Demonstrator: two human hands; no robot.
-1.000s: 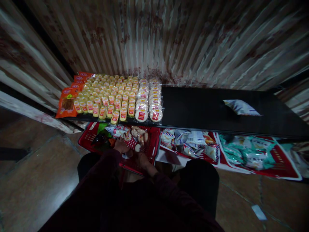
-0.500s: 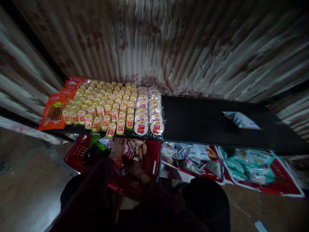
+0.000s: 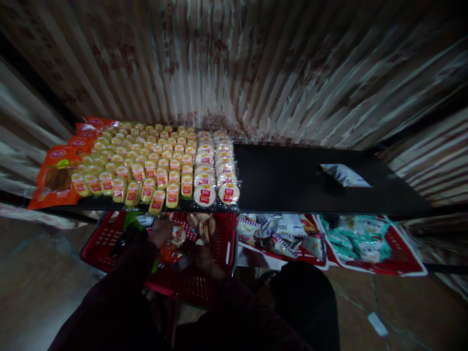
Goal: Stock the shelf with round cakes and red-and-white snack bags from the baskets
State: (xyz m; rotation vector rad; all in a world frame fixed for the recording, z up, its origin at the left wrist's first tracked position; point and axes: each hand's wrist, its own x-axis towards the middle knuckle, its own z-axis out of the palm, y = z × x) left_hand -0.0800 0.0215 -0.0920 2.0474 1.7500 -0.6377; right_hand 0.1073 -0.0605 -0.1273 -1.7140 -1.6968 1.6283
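Observation:
Both my hands reach into a red plastic basket [image 3: 226, 234] below the front edge of the black shelf. My left hand [image 3: 161, 232] is over packets in its left half, beside a green packet [image 3: 131, 222]; its fingers are dark and blurred. Lower and to the right, my right hand [image 3: 205, 259] is curled beside an orange packet [image 3: 168, 254] and some clear wrapping; what it grips is too dark to make out. Between the hands lies a small white-and-orange packet [image 3: 178, 235]. Round wrapped biscuits [image 3: 205, 226] lie behind the right hand.
Rows of yellow wrapped cakes [image 3: 139, 171], round white wrapped crackers [image 3: 204, 195] and orange bags [image 3: 56, 178] stand on the black shelf [image 3: 278, 180]. One silvery bag [image 3: 345, 175] lies at its right. Further baskets hold striped bags [image 3: 285, 243] and teal bags [image 3: 369, 243]. A pleated curtain [image 3: 219, 63] hangs behind.
The view has shifted, so the shelf appears further left. My left hand has drawn back to the left, uncovering the orange packet and the small packet. My right hand stays low in the basket.

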